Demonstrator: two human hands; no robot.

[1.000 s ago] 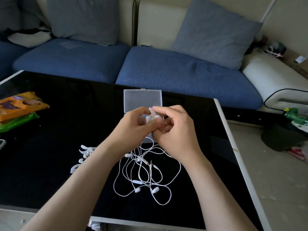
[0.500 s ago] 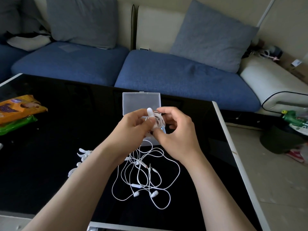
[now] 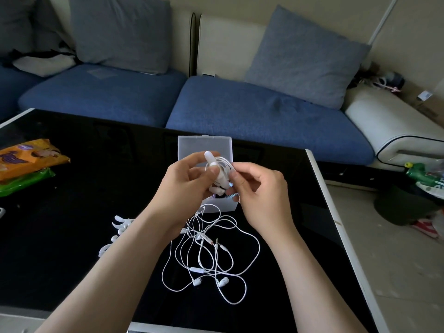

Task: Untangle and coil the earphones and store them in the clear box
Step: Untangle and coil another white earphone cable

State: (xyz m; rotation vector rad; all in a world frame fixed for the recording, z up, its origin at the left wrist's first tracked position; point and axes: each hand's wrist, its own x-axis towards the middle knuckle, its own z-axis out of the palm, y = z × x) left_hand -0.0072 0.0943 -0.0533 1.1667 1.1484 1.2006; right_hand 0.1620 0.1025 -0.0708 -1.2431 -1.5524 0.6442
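My left hand (image 3: 189, 179) grips a white winder clip (image 3: 216, 170) with white earphone cord coiled round it. Close beside it, my right hand (image 3: 259, 188) pinches the coiled cord (image 3: 225, 165) on its right side. Both hands hover just above the open clear box (image 3: 204, 145), whose lid stands up behind them and whose base shows below the fingers. A tangle of white earphones (image 3: 211, 255) lies loose on the black table under my wrists, with earbuds, an inline remote and a jack plug showing.
Several white winder clips (image 3: 117, 227) lie on the table by my left forearm. Orange and green snack packets (image 3: 24, 162) sit at the table's left. A blue sofa with grey cushions runs behind. The table's white right edge (image 3: 336, 217) borders a cluttered floor.
The two hands have stayed together over the box while winding cord round the clip; the coil on it looks fuller now. The tangle on the table has barely shifted.
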